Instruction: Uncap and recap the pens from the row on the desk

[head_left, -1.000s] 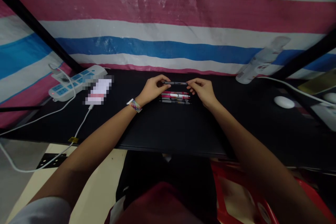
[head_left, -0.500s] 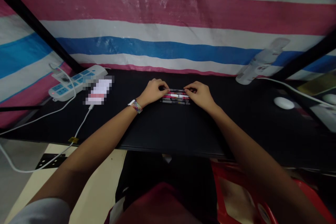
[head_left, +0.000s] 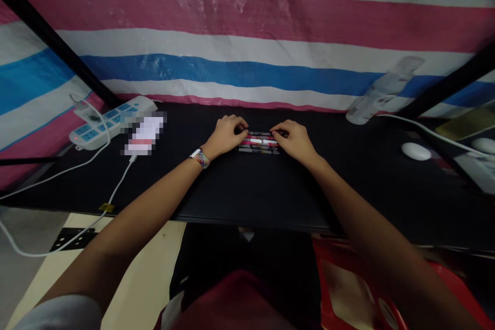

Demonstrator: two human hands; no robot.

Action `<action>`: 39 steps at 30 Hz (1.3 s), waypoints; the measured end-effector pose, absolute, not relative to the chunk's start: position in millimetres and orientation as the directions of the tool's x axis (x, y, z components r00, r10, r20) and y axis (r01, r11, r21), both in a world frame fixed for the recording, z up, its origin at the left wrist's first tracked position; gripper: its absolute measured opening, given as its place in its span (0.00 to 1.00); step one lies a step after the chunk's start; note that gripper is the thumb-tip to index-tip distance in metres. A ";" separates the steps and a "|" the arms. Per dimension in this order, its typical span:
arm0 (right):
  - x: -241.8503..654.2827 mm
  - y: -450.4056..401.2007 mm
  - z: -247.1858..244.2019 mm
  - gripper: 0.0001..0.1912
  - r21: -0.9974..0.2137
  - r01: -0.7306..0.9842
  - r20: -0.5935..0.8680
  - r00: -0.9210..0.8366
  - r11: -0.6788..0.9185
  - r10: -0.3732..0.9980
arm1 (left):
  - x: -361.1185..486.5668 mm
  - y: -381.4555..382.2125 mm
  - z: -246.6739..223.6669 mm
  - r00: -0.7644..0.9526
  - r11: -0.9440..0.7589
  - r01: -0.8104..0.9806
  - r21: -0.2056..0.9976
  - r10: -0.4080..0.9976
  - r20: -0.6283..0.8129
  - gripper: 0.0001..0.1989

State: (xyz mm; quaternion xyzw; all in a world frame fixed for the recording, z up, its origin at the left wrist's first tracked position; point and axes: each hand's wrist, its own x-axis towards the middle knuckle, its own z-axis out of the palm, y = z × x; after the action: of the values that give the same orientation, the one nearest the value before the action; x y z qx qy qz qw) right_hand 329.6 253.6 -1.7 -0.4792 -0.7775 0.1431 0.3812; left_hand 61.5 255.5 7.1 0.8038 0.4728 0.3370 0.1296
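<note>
Several pens [head_left: 260,142] lie side by side across the middle of the black table [head_left: 247,185]; some are clear and dark, others pink and white. My left hand [head_left: 227,135], with a woven band at the wrist, has its thumb and curled fingers closed on the left ends of the upper pens. At their right ends, my right hand [head_left: 293,139] pinches with thumb and index finger. The lower pens rest just below the fingertips. Fingers hide the tips of some pens.
On the left are a white power strip [head_left: 112,122], a blurred phone [head_left: 145,135] and its white cable [head_left: 121,185]. A clear bottle [head_left: 381,94] stands back right, near a white mouse [head_left: 416,151]. A striped sheet [head_left: 232,15] hangs behind the table.
</note>
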 end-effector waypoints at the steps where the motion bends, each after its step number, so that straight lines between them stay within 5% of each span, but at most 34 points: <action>1: 329.5 253.7 -2.4 0.09 -0.599 0.628 0.462 -0.235 0.496 0.855 | 62.3 255.4 5.9 0.309 -0.519 0.658 0.546 0.847 0.434 0.09; 4: 326.8 253.7 -5.0 0.10 -0.661 0.587 0.473 -0.158 0.468 0.867 | 67.0 254.8 1.6 0.250 -0.523 0.585 0.620 0.843 0.476 0.15; 10: 307.8 249.7 -14.4 0.13 -0.849 0.375 0.421 0.057 0.371 0.905 | 86.4 247.6 -5.3 0.088 -0.482 0.408 0.775 0.866 0.492 0.03; 18: 289.8 243.3 -11.7 0.11 -0.933 0.180 0.326 0.066 0.310 0.943 | 105.1 238.1 0.2 0.008 -0.371 0.259 0.892 0.924 0.382 0.07; 32: 292.4 253.0 -6.2 0.10 -0.928 0.209 0.315 0.002 0.308 0.949 | 100.5 250.9 6.6 0.011 -0.380 0.220 0.898 0.922 0.387 0.13; 39: 298.8 242.9 0.4 0.07 -0.815 0.423 0.421 -0.040 0.397 0.906 | 97.8 250.7 6.3 0.023 -0.369 0.256 0.893 0.926 0.376 0.13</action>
State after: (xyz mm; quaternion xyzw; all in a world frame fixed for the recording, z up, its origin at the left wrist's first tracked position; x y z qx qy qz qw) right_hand 298.8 242.9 0.4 -0.4903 -0.6775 0.2470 0.4895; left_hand 97.8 250.7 6.3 0.6400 0.4620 0.5243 0.3194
